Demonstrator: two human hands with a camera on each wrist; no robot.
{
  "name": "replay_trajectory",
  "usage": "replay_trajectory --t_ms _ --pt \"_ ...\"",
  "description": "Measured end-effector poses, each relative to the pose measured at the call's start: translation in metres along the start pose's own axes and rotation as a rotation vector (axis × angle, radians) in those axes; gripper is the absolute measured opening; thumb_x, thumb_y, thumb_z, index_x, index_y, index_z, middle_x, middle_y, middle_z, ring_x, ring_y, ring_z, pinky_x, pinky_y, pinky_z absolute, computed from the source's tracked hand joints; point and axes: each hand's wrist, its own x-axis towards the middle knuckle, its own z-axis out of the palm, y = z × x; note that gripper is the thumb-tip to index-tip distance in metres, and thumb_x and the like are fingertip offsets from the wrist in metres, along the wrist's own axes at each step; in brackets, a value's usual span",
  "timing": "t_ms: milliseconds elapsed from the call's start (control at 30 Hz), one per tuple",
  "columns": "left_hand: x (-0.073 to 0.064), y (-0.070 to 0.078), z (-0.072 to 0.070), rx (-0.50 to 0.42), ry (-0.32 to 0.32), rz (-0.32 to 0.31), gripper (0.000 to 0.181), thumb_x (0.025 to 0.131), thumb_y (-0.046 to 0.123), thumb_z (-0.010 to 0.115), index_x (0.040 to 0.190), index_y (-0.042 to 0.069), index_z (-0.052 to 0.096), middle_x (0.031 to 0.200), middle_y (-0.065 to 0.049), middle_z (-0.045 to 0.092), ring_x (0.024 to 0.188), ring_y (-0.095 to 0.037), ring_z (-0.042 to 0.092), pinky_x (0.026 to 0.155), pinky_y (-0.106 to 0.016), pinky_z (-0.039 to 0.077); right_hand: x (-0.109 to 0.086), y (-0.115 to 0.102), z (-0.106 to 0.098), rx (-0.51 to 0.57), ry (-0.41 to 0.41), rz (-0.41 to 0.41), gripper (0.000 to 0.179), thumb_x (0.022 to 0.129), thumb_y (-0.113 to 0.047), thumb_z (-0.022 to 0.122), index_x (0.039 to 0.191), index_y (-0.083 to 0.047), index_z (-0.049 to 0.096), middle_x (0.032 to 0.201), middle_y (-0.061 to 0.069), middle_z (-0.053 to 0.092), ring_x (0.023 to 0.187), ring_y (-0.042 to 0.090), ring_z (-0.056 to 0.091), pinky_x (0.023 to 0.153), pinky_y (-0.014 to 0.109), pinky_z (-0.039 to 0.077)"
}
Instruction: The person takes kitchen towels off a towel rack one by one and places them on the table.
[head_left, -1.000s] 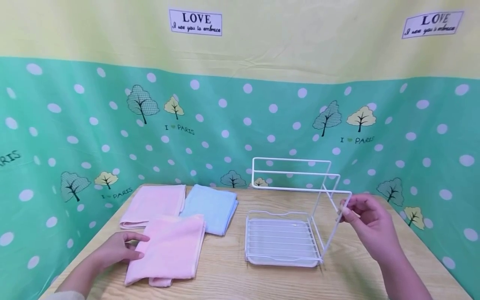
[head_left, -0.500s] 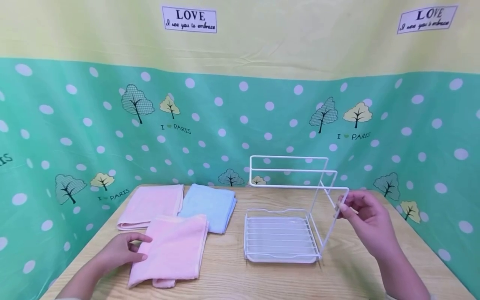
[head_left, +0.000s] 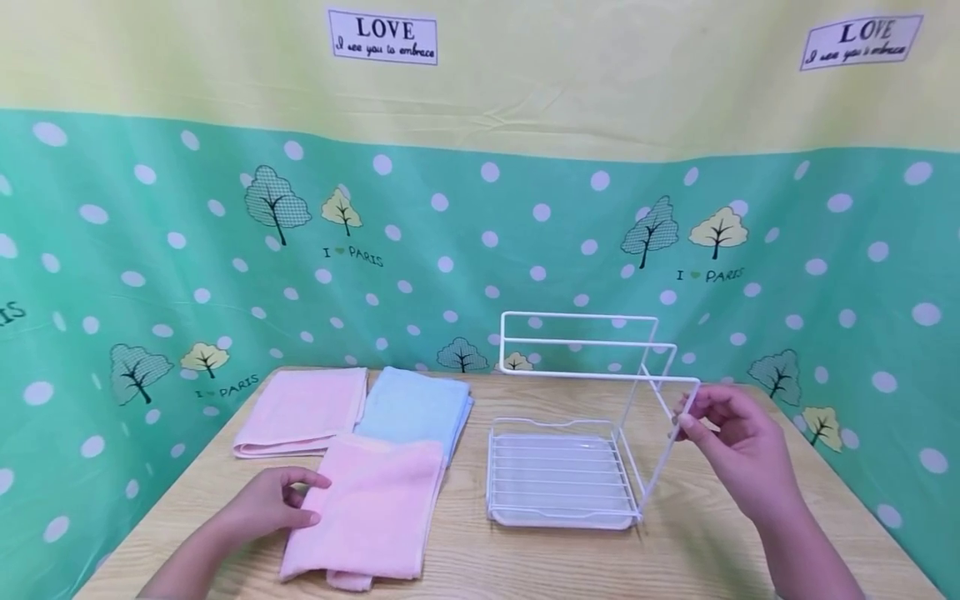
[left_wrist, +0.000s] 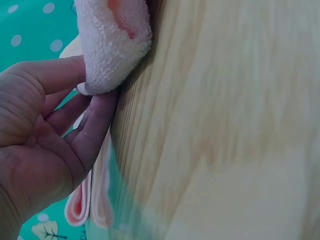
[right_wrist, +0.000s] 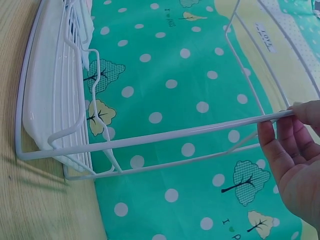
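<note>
My left hand (head_left: 266, 504) pinches the left edge of a folded pink towel (head_left: 367, 508) at the front of the table. In the left wrist view, thumb and fingers grip the towel's fluffy rolled edge (left_wrist: 112, 50). On the right stands a white wire rack (head_left: 600, 377) with a slatted bottom over a pale tray (head_left: 562, 521). My right hand (head_left: 738, 446) holds the rack's right upright between thumb and fingers, as the right wrist view also shows on the white bar (right_wrist: 190, 132). The towel's underside is hidden.
Behind the held towel lie another folded pink towel (head_left: 303, 408) and a folded blue towel (head_left: 420, 408), whose front part is covered. The wooden table (head_left: 465, 567) ends at a green dotted curtain (head_left: 420, 275) at the back and sides.
My left hand has moved the front pink towel to the right, closer to the rack, over more of the blue towel. The right hand keeps its hold on the rack, which stays in place.
</note>
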Motion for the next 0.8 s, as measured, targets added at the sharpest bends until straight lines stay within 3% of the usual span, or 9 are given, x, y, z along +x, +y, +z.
replay_trajectory --t_ms 233,500,700,800 --pt "0.013 0.011 0.019 -0.009 0.016 0.033 0.047 0.07 0.008 0.086 0.113 0.003 0.069 0.077 -0.005 0.055 0.072 -0.019 0.051 0.055 -0.026 0.046 -0.004 -0.003 -0.003 0.01 0.017 0.0 0.021 0.086 0.023 0.055 0.105 0.015 0.051 0.096 0.013 0.06 0.084 0.014 0.064 0.071 0.024 0.057" --pt "0.032 0.029 0.032 -0.027 0.048 -0.007 0.046 0.068 0.008 0.087 0.111 0.007 0.071 0.077 -0.006 0.054 0.072 -0.019 0.049 0.055 -0.026 0.044 -0.001 -0.005 -0.005 0.033 0.029 -0.027 0.022 0.085 0.024 0.056 0.106 0.016 0.051 0.095 0.016 0.059 0.086 0.014 0.064 0.071 0.024 0.057" --pt "0.033 0.033 0.036 -0.038 0.035 -0.004 0.046 0.068 0.009 0.088 0.111 0.005 0.071 0.076 -0.006 0.053 0.071 -0.019 0.048 0.054 -0.026 0.043 -0.003 -0.004 -0.004 0.031 0.035 -0.009 0.024 0.084 0.025 0.057 0.106 0.018 0.05 0.096 0.015 0.06 0.086 0.013 0.063 0.072 0.025 0.057" --pt "0.029 0.032 0.035 -0.048 0.031 -0.004 0.046 0.069 0.008 0.087 0.112 0.004 0.07 0.079 -0.006 0.053 0.072 -0.019 0.049 0.054 -0.026 0.044 -0.007 -0.004 -0.003 -0.027 0.065 0.047 0.027 0.083 0.024 0.06 0.108 0.015 0.054 0.098 0.01 0.063 0.086 0.013 0.063 0.074 0.023 0.056"
